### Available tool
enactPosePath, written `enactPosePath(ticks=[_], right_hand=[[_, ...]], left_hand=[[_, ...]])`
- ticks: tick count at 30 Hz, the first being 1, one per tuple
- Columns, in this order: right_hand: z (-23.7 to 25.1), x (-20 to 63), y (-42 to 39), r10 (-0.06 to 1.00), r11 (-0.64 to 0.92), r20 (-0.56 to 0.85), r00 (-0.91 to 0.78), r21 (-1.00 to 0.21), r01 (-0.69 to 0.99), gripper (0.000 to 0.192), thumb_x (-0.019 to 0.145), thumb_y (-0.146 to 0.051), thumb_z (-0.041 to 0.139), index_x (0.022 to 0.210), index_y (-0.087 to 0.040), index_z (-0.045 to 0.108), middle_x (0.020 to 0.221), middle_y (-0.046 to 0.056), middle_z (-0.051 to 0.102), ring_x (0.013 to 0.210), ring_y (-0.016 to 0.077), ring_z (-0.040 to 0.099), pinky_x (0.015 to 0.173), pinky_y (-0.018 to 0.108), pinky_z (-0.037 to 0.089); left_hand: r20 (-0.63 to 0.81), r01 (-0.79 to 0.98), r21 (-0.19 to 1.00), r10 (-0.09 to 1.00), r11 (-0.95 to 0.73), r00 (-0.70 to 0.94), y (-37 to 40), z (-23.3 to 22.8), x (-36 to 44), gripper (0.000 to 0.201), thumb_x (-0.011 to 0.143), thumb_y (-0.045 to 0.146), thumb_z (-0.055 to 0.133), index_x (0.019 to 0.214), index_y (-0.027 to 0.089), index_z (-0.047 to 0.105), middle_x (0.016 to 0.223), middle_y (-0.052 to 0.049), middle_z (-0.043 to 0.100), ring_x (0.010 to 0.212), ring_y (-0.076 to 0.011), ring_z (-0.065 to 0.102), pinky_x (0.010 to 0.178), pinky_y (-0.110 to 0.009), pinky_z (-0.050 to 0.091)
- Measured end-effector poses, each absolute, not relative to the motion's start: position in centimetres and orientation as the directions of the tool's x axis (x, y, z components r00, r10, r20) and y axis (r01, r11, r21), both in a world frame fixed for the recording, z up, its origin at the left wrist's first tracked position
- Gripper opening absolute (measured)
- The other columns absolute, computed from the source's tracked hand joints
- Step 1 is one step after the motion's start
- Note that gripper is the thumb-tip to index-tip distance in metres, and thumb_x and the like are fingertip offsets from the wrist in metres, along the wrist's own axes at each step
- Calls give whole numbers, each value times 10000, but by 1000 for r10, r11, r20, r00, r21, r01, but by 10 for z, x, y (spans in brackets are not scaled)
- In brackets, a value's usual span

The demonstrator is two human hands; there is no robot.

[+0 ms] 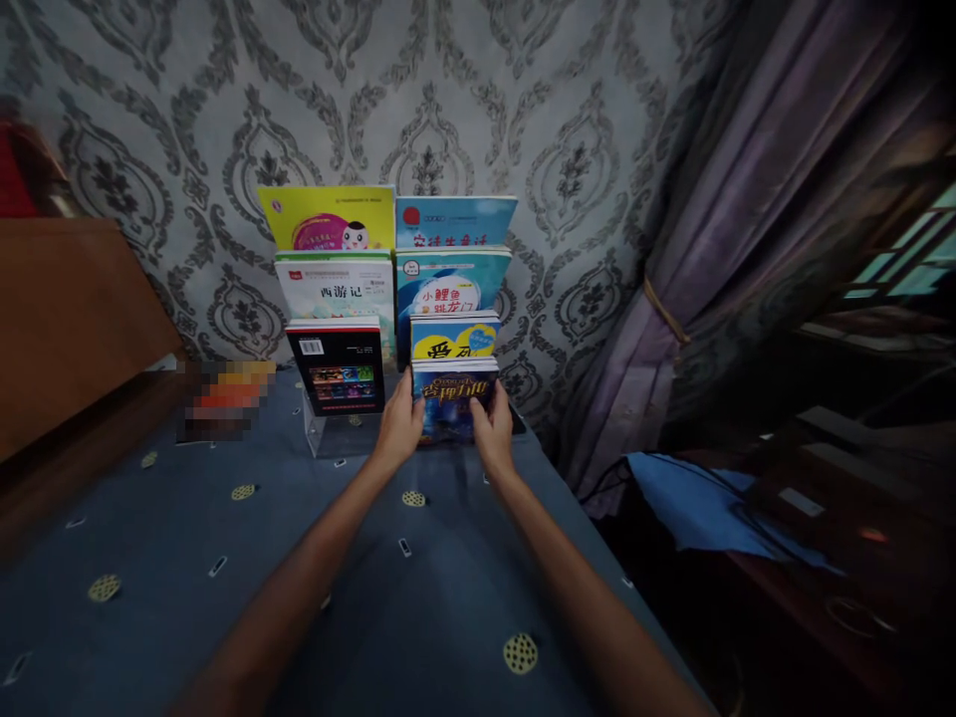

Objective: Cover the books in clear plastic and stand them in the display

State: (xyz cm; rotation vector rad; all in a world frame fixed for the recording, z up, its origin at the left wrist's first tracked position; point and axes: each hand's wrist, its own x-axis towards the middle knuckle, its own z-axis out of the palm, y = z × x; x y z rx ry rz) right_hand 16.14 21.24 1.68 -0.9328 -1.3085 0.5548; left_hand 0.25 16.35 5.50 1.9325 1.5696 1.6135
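Observation:
Both my hands grip a dark blue book [446, 403] by its sides, at the front right of a clear tiered book stand [323, 438]. My left hand [401, 423] closes on its left edge, and my right hand [493, 428] on its right edge, thumbs on the cover. Right behind it stands a yellow and blue book [440, 337]. Farther back rise a teal book [455, 279] and a light blue book [457, 219]. The left column has a black book [340, 370], a white book [336, 287] and a yellow-green book [321, 214].
A dark blue patterned cloth [358, 607] covers the table. A pixelated orange item [228, 398] lies to the left, near a brown wooden box-like piece [75, 319]. Patterned wallpaper [568, 149] rises behind. A tied purple curtain [634, 358] and a blue cloth-like sheet [694, 503] are on the right.

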Motion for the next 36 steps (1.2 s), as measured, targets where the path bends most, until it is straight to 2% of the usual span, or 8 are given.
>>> enactPosePath(ticks=[11,14,22,26,29,31,33,36], right_hand=[[12,159,214,761,556,606,231,-793,250,626,882,-356,502,1475,-160,465,1482,166,547,1359,282,525,1154,526,389],[10,157,215,753,559,612,241,-788,257,645,879,-355,501,1489,-155,445,1490,168,535,1368,283,515,1162,527,378],[11,158,215,776,561,594,212,-804,198,667,856,-366,503,1481,-141,433,1491,180,527,1395,296,490,1173,547,360],[13,166,208,771,568,584,252,-811,143,652,859,-344,516,1473,-147,420,1514,193,493,1406,300,480,1167,558,369],[18,167,185,697,595,626,348,-777,205,563,882,-324,504,1423,-173,466,1439,174,546,1350,296,527,1143,559,402],[20,161,163,672,611,653,350,-755,236,462,906,-301,485,1357,-202,517,1343,143,604,1270,283,578,1106,537,446],[18,148,138,710,622,658,251,-753,215,353,931,-278,473,1264,-222,573,1252,119,647,1196,269,616,1065,494,488],[7,123,107,725,682,688,-23,-713,163,273,929,-231,461,1127,-250,648,1132,91,690,1122,275,653,1025,487,517]], left_hand=[[628,629,651,766,-424,-133,161,57,3,700,870,107,481,1558,170,364,1543,-123,505,1431,-263,475,1196,-463,397],[620,626,655,775,-424,-124,160,59,3,711,858,97,486,1556,153,363,1546,-139,498,1429,-277,477,1199,-469,391],[592,617,667,799,-417,-101,158,60,-2,679,873,137,502,1540,149,375,1544,-156,493,1428,-290,475,1210,-482,371],[612,602,672,781,-431,-125,123,86,2,577,910,238,529,1474,146,445,1507,-177,514,1408,-304,484,1180,-505,401],[632,424,714,773,-558,-48,61,132,7,294,955,350,529,1173,209,667,1273,-123,664,1212,-269,623,1055,-456,519],[590,167,789,805,-591,59,14,163,9,283,973,422,506,1003,241,722,1017,-91,722,949,-249,705,878,-448,605],[620,-8,781,775,-624,121,-25,181,7,318,963,484,474,1002,333,751,825,-60,714,793,-259,709,744,-487,627],[704,72,703,707,-708,67,-54,169,4,317,862,502,520,1091,539,736,781,-52,728,914,-347,708,716,-597,606]])
